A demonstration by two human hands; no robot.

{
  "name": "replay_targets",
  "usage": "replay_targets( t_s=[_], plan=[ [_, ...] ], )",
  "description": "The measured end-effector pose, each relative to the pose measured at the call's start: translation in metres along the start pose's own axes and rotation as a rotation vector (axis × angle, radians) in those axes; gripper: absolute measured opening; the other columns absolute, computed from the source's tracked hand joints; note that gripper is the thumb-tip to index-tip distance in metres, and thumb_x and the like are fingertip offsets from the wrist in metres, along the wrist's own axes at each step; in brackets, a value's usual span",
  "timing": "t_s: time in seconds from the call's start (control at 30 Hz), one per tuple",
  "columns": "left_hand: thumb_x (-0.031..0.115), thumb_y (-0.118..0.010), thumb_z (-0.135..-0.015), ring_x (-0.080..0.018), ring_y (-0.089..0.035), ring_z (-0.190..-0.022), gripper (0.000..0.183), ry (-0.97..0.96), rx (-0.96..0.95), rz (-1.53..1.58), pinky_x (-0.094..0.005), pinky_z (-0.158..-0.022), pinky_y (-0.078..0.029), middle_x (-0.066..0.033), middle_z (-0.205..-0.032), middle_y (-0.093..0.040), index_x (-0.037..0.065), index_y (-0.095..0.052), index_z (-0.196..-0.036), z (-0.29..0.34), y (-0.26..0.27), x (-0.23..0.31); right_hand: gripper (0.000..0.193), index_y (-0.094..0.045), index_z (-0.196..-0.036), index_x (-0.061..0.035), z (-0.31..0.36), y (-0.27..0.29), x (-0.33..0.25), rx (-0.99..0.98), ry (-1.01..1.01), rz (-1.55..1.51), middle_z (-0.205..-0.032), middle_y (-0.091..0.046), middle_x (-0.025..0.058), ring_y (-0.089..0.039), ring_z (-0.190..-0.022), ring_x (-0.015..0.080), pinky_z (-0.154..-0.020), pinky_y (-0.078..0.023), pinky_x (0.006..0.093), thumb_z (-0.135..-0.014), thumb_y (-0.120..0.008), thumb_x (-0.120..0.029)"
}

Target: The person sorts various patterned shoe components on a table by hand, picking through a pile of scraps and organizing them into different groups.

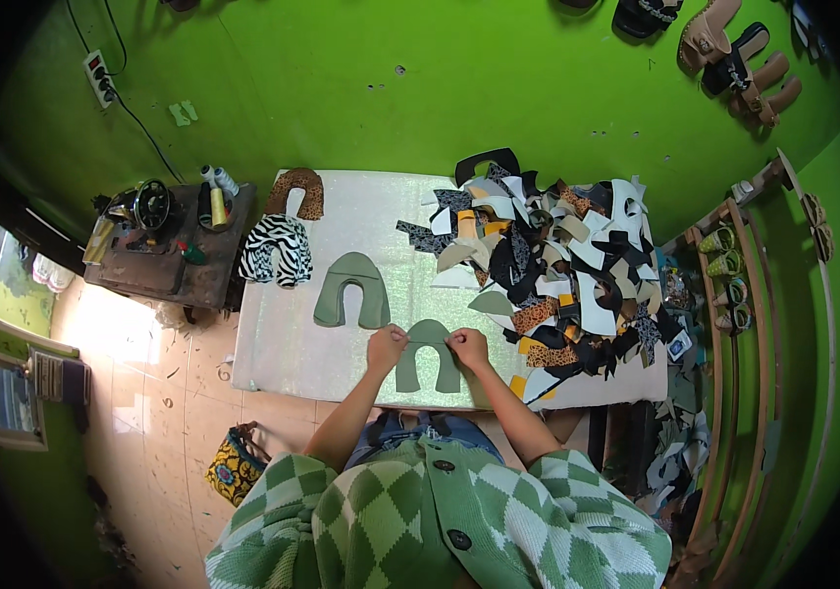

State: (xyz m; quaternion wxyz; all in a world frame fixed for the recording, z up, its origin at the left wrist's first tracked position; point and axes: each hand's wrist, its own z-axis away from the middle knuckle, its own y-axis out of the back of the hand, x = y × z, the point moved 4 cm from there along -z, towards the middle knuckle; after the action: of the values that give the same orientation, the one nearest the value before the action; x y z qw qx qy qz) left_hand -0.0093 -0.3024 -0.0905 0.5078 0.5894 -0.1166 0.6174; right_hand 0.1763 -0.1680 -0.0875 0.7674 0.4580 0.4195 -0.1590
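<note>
An olive-green, arch-shaped piece of sheet material (428, 334), with a rounded cap section across its top, is at the near edge of the pale, shiny tabletop (278, 339). My left hand (387, 349) pinches its left side, and my right hand (469, 348) pinches the right side at the same height. Just beyond my left hand lies a stack of matching green arches (351, 280). Farther left are zebra-print arches (276, 250) and brown leopard-print arches (298, 189). A heap of mixed cut scraps (562, 260) spreads to the right of my right hand.
On a dark wooden stand at the left are a sewing machine (150, 206) and thread spools (219, 187). A patterned bag (236, 466) sits on the tiled floor. Wooden racks (749, 383) with footwear line the right side; sandals (739, 69) hang on the green wall.
</note>
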Motion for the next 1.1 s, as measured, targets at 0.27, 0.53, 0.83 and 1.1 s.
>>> replay_targets(
  t_s=[0.27, 0.53, 0.83, 1.1],
  plan=[
    [0.023, -0.073, -0.079, -0.0241, -0.069, -0.077, 0.016, 0.005, 0.075, -0.265, -0.0377, -0.067, -0.053, -0.0059, -0.08, -0.071, 0.011, -0.067, -0.087, 0.014, 0.009, 0.028, 0.02, -0.072, -0.077, -0.004, -0.004, 0.001, 0.003, 0.002, -0.033, 0.024, -0.067, -0.067, 0.0041, -0.062, -0.059, 0.0123, -0.059, -0.049, 0.0269, -0.07, -0.081, -0.021],
    [0.023, -0.073, -0.079, -0.0261, -0.068, -0.078, 0.015, 0.019, 0.098, -0.29, -0.0397, -0.067, -0.052, -0.0053, -0.081, -0.07, 0.011, -0.066, -0.087, 0.02, 0.012, 0.032, 0.02, -0.069, -0.073, -0.0041, 0.002, 0.002, -0.008, 0.07, -0.022, 0.052, -0.065, -0.066, 0.0046, -0.061, -0.058, 0.0137, -0.059, -0.049, 0.0282, -0.07, -0.081, -0.021],
    [0.016, -0.069, -0.079, -0.0267, -0.063, -0.087, 0.015, -0.182, 0.188, -0.451, -0.04, -0.066, -0.05, -0.005, -0.092, -0.061, 0.012, -0.062, -0.092, 0.029, 0.003, 0.043, 0.021, -0.066, -0.081, -0.0073, 0.014, 0.011, -0.033, 0.098, -0.071, 0.297, -0.076, -0.064, 0.007, -0.063, -0.073, 0.0242, -0.064, -0.049, 0.0374, -0.07, -0.08, -0.019],
    [0.024, -0.071, -0.076, -0.0214, -0.054, -0.105, 0.035, -0.477, 0.159, -0.73, -0.0375, -0.077, -0.047, -0.0008, -0.11, -0.057, 0.015, -0.061, -0.108, 0.05, -0.016, 0.032, 0.029, -0.059, -0.113, -0.0037, 0.052, -0.011, -0.056, 0.06, 0.602, 0.502, -0.116, -0.058, 0.012, -0.056, -0.105, 0.0292, -0.094, -0.043, 0.0392, -0.086, -0.05, -0.009]
  ],
)
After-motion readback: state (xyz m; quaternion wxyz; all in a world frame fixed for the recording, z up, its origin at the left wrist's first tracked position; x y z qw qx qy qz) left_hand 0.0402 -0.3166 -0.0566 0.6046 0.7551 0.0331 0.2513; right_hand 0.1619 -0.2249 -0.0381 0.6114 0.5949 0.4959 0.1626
